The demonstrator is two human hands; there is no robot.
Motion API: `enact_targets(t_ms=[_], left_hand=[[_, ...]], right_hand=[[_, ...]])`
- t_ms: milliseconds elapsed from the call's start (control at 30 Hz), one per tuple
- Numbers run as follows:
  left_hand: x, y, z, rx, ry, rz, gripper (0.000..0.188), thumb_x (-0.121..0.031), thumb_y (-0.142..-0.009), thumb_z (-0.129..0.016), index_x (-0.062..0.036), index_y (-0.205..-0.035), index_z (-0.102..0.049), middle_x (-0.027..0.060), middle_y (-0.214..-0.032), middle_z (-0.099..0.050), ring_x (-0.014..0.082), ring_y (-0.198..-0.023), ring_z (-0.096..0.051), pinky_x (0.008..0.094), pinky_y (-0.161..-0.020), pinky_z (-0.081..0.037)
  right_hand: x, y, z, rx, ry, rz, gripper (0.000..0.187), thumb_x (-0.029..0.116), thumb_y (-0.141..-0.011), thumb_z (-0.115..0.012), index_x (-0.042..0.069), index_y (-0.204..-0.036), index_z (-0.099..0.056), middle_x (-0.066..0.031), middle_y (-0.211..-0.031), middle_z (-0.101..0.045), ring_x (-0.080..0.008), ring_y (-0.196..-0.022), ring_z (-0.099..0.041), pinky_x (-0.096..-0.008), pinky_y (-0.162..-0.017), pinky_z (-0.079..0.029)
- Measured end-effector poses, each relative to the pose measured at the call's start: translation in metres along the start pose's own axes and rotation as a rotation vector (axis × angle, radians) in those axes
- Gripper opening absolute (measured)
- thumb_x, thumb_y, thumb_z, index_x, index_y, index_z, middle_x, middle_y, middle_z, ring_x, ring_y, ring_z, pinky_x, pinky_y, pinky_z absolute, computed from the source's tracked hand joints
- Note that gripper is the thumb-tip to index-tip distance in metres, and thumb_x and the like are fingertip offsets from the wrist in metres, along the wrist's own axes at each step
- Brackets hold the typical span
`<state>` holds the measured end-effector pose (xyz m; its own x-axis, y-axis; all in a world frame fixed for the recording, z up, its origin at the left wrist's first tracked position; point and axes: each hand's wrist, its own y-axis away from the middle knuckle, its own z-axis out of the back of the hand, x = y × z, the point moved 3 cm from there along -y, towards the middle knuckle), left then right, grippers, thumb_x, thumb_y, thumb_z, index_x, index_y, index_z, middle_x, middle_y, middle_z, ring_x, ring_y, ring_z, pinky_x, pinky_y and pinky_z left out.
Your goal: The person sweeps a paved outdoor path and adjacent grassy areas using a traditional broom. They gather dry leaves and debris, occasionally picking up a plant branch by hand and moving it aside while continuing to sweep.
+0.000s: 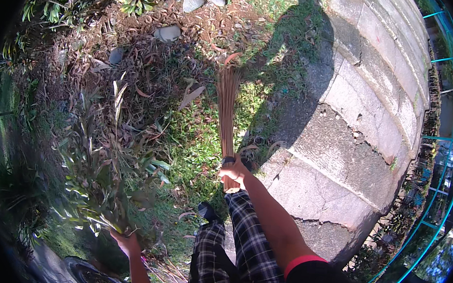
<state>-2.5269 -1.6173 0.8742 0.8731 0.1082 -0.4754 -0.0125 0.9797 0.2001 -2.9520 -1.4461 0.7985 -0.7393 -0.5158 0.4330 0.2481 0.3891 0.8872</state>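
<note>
My right hand (234, 173) is wrapped round the bound handle of a stick broom (226, 114) made of thin brown sticks. Its bristles stretch away from me over the grass, with the far ends near dry leaves. Out to the lower left, my left hand (127, 242) is closed on the stems of a bundle of leafy branches (107, 185). Green and dried leaves fan out from it toward the upper left, and its outline blends into the plants behind. The fingertips of the left hand are partly hidden.
Dry leaf litter (157, 76) covers the soil ahead, with grey stones (193, 2) beyond it. Cracked concrete steps (339, 151) curve along the right, edged by a turquoise metal railing (447, 161). A tyre-like dark ring (83, 273) lies at lower left. Thin sticks (169, 271) lie near my legs.
</note>
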Motion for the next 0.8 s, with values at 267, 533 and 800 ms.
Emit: enact_targets(t_ms=[267,533,800], left_hand=[[-0.091,-0.032,-0.017,-0.027,0.009,-0.052,0.085,-0.009,-0.063,-0.066,-0.0004,-0.134,-0.020,0.0246,-0.126,-0.042,0.0381,-0.111,-0.048,0.0415,-0.093,-0.040],[-0.143,-0.056,-0.037,-0.091,0.111,-0.008,0.080,-0.002,-0.064,-0.058,0.0018,-0.134,-0.019,0.0236,-0.129,-0.036,0.0344,-0.115,-0.043,0.0392,-0.098,-0.034],[-0.172,-0.104,-0.023,-0.376,0.240,0.009,0.077,-0.004,-0.066,-0.062,0.0004,-0.132,-0.023,0.0206,-0.127,-0.036,0.0319,-0.118,-0.038,0.0406,-0.101,-0.030]], right_hand=[[0.056,0.094,0.189,0.413,0.298,0.149,0.096,0.003,-0.061,-0.075,0.017,-0.139,-0.022,-0.0125,-0.107,-0.051,-0.0197,-0.075,-0.059,-0.0321,-0.059,-0.054],[0.211,0.061,0.292,-0.541,-0.127,0.030,0.038,0.007,-0.069,-0.062,0.008,-0.101,-0.041,-0.0085,-0.071,-0.052,-0.0205,-0.054,-0.056,-0.0358,-0.048,-0.050],[0.157,-0.028,0.058,0.333,0.077,-0.018,0.101,-0.003,-0.062,-0.069,0.017,-0.140,-0.009,-0.0133,-0.081,-0.054,-0.0226,-0.056,-0.059,-0.0368,-0.050,-0.052]])
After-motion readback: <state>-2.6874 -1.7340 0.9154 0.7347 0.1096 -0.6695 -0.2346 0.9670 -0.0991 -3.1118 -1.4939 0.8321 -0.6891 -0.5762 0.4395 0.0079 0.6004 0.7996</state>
